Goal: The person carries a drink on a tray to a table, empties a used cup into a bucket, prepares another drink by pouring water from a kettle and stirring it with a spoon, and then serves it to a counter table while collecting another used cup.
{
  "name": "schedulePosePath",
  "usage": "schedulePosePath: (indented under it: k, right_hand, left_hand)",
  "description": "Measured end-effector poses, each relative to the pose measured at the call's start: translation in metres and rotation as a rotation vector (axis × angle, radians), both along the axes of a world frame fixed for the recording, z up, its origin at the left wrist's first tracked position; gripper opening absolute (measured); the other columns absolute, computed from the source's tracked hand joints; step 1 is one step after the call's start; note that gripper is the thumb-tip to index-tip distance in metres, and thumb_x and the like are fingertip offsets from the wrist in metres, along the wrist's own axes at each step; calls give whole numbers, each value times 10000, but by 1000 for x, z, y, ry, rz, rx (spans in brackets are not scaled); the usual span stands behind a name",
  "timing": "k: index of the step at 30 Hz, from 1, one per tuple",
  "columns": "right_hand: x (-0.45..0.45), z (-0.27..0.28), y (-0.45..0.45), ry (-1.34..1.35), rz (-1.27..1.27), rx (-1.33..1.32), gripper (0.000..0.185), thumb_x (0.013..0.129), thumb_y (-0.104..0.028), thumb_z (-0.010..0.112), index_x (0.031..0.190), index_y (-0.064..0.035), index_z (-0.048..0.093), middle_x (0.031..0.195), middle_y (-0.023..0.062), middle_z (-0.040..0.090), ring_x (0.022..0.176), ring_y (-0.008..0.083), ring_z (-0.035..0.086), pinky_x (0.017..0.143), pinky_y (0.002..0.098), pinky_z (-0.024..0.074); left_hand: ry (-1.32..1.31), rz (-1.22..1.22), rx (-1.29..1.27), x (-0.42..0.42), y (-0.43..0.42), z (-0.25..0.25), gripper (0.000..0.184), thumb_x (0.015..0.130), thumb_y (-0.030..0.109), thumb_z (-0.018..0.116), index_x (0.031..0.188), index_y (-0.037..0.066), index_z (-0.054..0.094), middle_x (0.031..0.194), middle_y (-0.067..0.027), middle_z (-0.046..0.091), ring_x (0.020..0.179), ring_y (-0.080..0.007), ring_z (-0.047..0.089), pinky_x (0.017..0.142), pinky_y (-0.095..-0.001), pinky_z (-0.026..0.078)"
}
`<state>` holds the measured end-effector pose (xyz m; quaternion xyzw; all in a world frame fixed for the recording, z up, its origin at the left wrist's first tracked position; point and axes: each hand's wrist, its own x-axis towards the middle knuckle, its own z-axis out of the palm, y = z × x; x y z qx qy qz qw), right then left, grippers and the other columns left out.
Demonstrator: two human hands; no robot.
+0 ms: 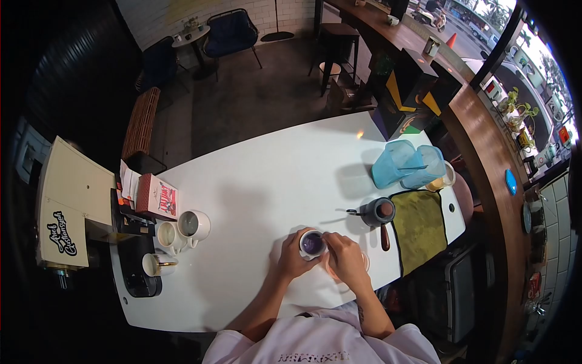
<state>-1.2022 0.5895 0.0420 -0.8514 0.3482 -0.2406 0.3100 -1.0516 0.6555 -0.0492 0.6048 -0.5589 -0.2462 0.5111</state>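
A small white cup (313, 243) with purple contents is in front of me, above the white table. My left hand (294, 255) is wrapped around its left side. My right hand (347, 256) is at the cup's right rim with its fingers closed; whatever they pinch is hidden. Partly behind the right hand lies a round pinkish dish (366, 262). To the right of my hands stands a grey pot (379, 212) with a brown knob on top and a brown handle (385, 238) pointing toward me.
An olive cloth (418, 227) lies at the right, with blue translucent pitchers (391, 167) behind it. Several white mugs (194, 225) stand at the left near a pink-and-white box (159, 197) and a cream machine (73, 200). The white table (260, 164) has rounded corners.
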Motion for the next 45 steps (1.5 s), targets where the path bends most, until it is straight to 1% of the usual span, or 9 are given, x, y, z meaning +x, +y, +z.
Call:
schedulePosePath:
  k: [11,13,17,22,25,29,31,34,45]
  right_hand:
    - [1,3,1,2,36,13,256,769,14,637,1015,-45,601,882,146,667,786,355,653,683,459,512]
    - [-2,4,0,12,-24,-41,189,819,-6,606,1005,-13,642,842,188,664,755,389,635,661,460,500]
    - [-7,13,3,116,21,11,241,787,12,631,1024,-22,597,864,170,657,783,372,645,689,465,504]
    - [-1,0,4,-22,-6,44,205,791,-5,634,993,-24,604,857,162,660,771,349,653,676,457,506]
    - [-3,2,2,-21,-52,-16,169,826,-1,616,991,-3,652,840,190,669,751,387,645,649,457,502]
    - [-7,10,4,63,-15,28,151,837,4,610,983,-1,650,836,191,667,752,385,645,653,458,503]
    - [-5,3,5,-11,31,55,240,779,18,641,1013,-22,606,853,173,657,744,362,641,659,459,499]
    - [0,-1,4,-31,-45,13,158,835,-9,604,987,-10,649,833,181,665,746,384,642,650,458,502]
    - [1,5,3,-33,16,29,169,824,-7,603,990,-14,637,832,179,662,749,381,639,654,461,502]
  left_hand:
    - [-26,5,17,0,1,1,650,670,140,873,1221,22,549,1119,-151,648,1032,-303,643,893,-395,519]
    - [-1,4,8,0,1,0,651,660,131,872,1218,23,554,1118,-155,649,1032,-309,646,892,-397,521]
    - [-13,-11,1,1,0,-3,649,657,133,871,1213,20,557,1117,-156,651,1022,-313,651,888,-401,524]
    - [-6,-9,-11,1,-1,2,652,648,167,885,1200,10,574,1103,-169,659,1015,-344,652,887,-407,529]
    - [-23,-12,-42,1,-1,-1,658,648,117,874,1212,16,550,1112,-160,652,1017,-315,656,878,-406,529]
    - [-12,-25,-26,2,-1,1,658,651,125,875,1213,16,549,1114,-159,651,1011,-318,656,877,-406,529]
    - [-7,-4,-35,1,-2,1,639,645,171,884,1183,9,579,1093,-168,663,990,-343,661,861,-408,537]
    - [-47,4,-45,1,-3,8,634,639,161,884,1177,10,583,1087,-166,663,987,-343,660,861,-409,536]
    - [-23,-4,4,0,-1,8,638,646,148,884,1188,17,574,1108,-162,655,1009,-335,649,876,-410,525]
